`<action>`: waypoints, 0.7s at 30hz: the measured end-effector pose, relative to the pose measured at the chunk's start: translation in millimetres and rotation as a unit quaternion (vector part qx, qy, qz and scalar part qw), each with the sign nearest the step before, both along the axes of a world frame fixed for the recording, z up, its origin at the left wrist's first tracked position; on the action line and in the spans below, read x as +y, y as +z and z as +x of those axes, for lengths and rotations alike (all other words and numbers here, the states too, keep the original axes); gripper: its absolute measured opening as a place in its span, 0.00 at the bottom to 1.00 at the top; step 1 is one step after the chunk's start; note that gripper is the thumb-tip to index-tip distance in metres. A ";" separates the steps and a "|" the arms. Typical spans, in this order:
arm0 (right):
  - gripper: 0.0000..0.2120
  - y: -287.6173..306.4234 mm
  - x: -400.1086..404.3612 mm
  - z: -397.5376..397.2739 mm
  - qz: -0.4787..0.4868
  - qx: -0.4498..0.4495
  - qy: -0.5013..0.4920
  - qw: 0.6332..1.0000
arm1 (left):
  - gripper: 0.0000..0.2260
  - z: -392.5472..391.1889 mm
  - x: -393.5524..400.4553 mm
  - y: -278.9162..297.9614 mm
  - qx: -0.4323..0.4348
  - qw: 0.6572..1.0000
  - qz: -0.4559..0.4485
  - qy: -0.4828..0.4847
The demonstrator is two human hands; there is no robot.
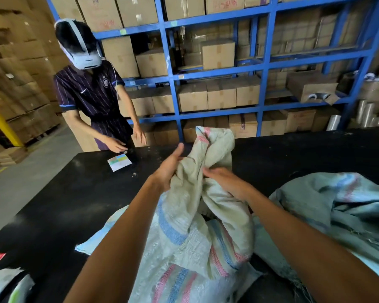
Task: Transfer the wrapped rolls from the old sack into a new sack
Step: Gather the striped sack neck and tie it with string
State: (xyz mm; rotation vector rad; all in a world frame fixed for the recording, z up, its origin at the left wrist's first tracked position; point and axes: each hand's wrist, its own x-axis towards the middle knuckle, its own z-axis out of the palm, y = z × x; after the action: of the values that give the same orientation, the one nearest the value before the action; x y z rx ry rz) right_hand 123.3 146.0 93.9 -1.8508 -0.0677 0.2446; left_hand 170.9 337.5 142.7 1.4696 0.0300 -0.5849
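Both hands on sack

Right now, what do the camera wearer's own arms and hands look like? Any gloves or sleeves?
Both arms are bare right up to the frame's bottom edge: no sleeves show. The left hand and right hand wear no gloves, and no rings, watch or wristbands are visible. No cables or markings show.
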 end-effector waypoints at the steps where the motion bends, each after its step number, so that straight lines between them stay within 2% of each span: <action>1: 0.32 -1.0 1.8 -1.7 0.056 0.041 -0.036 0.997 | 0.27 2.4 -0.9 -4.7 0.043 0.997 -0.063 0.021; 3: 0.39 -0.1 1.3 1.3 0.174 0.072 -0.132 0.973 | 0.22 5.8 1.1 -8.7 0.086 0.991 -0.101 0.023; 5: 0.33 4.9 -1.2 5.4 0.249 0.087 -0.204 0.943 | 0.20 4.8 2.1 -7.9 0.100 0.987 -0.124 -0.015; 7: 0.25 10.6 -4.7 8.0 0.322 0.083 -0.199 0.922 | 0.21 1.6 -0.8 -0.6 0.100 0.985 -0.131 -0.048; 9: 0.26 14.6 -5.9 11.0 0.381 0.093 -0.158 0.906 | 0.24 2.6 -1.0 9.0 0.073 0.992 -0.081 -0.067; 12: 0.33 20.2 -10.1 17.8 0.393 0.127 -0.105 0.905 | 0.21 11.5 -1.7 19.0 -0.008 0.996 0.055 -0.065; 14: 0.30 21.5 -16.0 19.7 0.329 0.135 -0.107 0.928 | 0.11 22.9 0.3 19.0 -0.108 0.979 0.176 0.005; 15: 0.26 20.7 -20.8 18.2 0.244 0.119 -0.126 0.954 | 0.09 29.4 5.6 18.1 -0.167 0.951 0.254 0.059; 16: 0.22 16.2 -27.3 17.5 0.120 0.100 -0.160 0.975 | 0.12 33.6 14.6 16.9 -0.217 0.903 0.354 0.111; 17: 0.19 7.3 -35.7 18.0 -0.020 0.080 -0.207 0.975 | 0.18 34.3 27.0 16.9 -0.252 0.846 0.444 0.155; 18: 0.17 -1.5 -44.9 18.2 -0.139 0.068 -0.267 0.951 | 0.21 33.6 41.0 15.9 -0.280 0.796 0.505 0.183; 19: 0.16 -7.4 -51.8 16.0 -0.208 0.064 -0.326 0.920 | 0.20 33.0 54.2 14.2 -0.303 0.758 0.542 0.197; 21: 0.16 -13.8 -58.9 13.4 -0.257 0.038 -0.395 0.881 | 0.15 32.0 72.7 10.2 -0.327 0.707 0.591 0.207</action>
State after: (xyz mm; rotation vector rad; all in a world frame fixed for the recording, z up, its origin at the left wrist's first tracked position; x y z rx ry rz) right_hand 136.7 87.1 80.1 -2.2216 0.8725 -0.2702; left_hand 203.0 410.2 152.9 2.7526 0.2037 0.5229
